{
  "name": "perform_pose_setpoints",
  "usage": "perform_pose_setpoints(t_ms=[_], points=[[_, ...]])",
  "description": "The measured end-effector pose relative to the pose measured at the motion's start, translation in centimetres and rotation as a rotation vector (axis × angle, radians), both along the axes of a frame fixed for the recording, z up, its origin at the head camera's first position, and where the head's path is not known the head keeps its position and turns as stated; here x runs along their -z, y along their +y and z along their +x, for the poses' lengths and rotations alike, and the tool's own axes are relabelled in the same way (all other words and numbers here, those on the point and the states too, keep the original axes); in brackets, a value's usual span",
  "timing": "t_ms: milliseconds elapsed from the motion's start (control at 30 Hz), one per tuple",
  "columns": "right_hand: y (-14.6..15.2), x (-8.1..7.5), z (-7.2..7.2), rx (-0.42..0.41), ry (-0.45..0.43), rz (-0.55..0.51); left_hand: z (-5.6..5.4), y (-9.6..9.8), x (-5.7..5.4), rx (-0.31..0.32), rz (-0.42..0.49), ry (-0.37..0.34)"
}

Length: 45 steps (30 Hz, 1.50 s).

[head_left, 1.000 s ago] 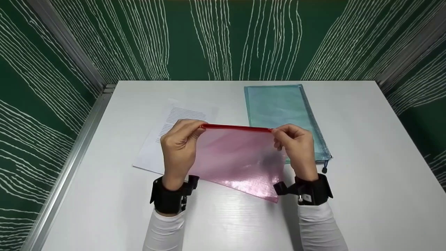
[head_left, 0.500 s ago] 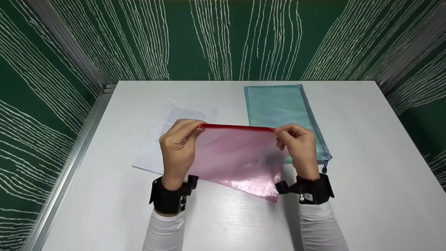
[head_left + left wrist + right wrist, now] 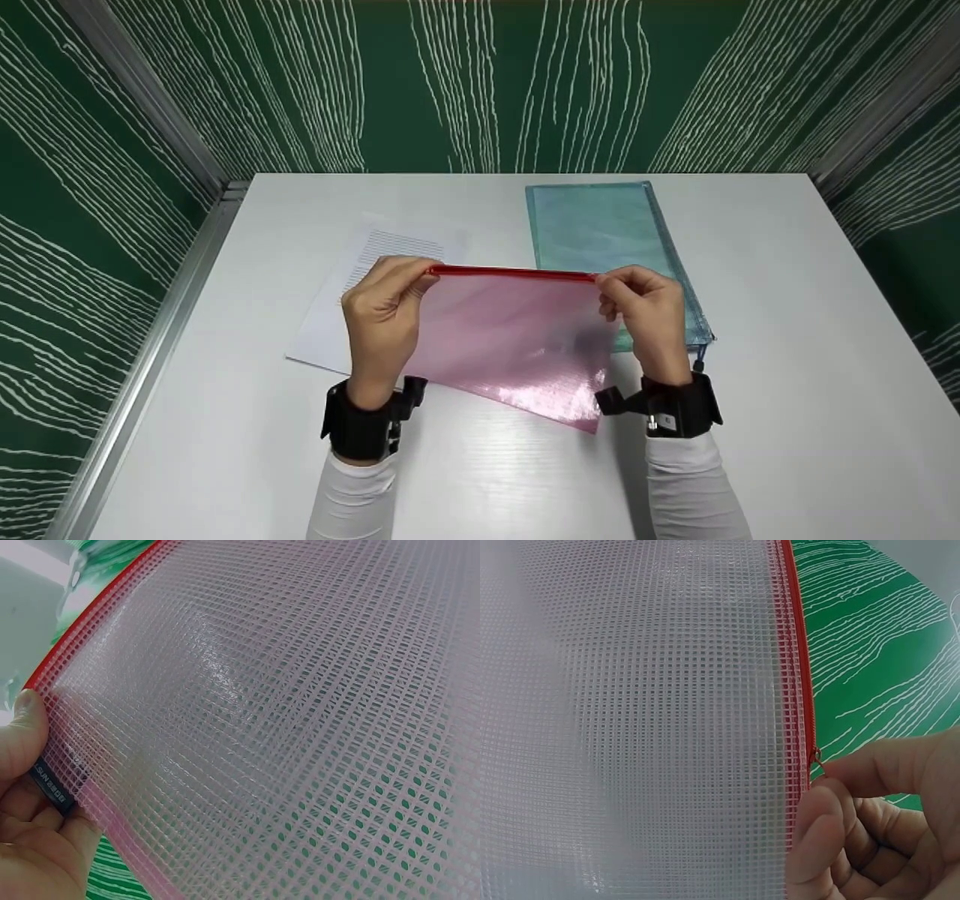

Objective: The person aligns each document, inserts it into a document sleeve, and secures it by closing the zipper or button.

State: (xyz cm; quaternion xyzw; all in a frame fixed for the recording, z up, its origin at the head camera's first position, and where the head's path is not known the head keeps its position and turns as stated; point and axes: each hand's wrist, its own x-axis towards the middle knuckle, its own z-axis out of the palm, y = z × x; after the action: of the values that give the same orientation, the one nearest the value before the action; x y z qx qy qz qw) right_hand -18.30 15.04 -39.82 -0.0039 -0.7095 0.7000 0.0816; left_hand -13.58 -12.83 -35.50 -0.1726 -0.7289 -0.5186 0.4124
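Note:
A translucent pink mesh zipper pouch (image 3: 510, 337) is held up off the table between both hands, its red zipper edge uppermost. My left hand (image 3: 386, 322) pinches the left end of that edge. In the left wrist view a small black label (image 3: 51, 787) shows by the left fingers. My right hand (image 3: 649, 319) pinches the zipper pull (image 3: 817, 757) near the right end of the red zipper (image 3: 804, 660). The pouch's lower right corner hangs toward the front.
Behind the left hand lies white paper (image 3: 319, 330) with printed lines. A teal mesh zipper pouch (image 3: 592, 225) lies at the back right, partly behind the pink pouch and right hand. The white table (image 3: 487, 487) meets green walls with white streaks.
My right hand has slid a little to the right along the zipper with the pull. My left hand has shifted very slightly left, keeping its pinch on the pouch.

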Motion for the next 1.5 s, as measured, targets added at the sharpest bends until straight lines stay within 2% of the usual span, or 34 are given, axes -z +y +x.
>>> perform_pose_setpoints(t_ms=[333, 933, 1167, 1500], points=[[0.2, 0.1, -0.1, 0.002, -0.006, 0.008, 0.0, 0.1, 0.0, 0.002, 0.005, 0.005], [1.2, 0.6, -0.4, 0.021, -0.021, 0.024, 0.1, -0.9, -0.1, -0.015, 0.021, 0.012], [1.3, 0.7, -0.5, 0.02, -0.022, -0.004, 0.3, -0.9, -0.3, -0.02, 0.022, 0.008], [1.4, 0.8, -0.5, 0.031, -0.031, 0.023, 0.3, -1.0, -0.1, -0.021, 0.034, 0.009]])
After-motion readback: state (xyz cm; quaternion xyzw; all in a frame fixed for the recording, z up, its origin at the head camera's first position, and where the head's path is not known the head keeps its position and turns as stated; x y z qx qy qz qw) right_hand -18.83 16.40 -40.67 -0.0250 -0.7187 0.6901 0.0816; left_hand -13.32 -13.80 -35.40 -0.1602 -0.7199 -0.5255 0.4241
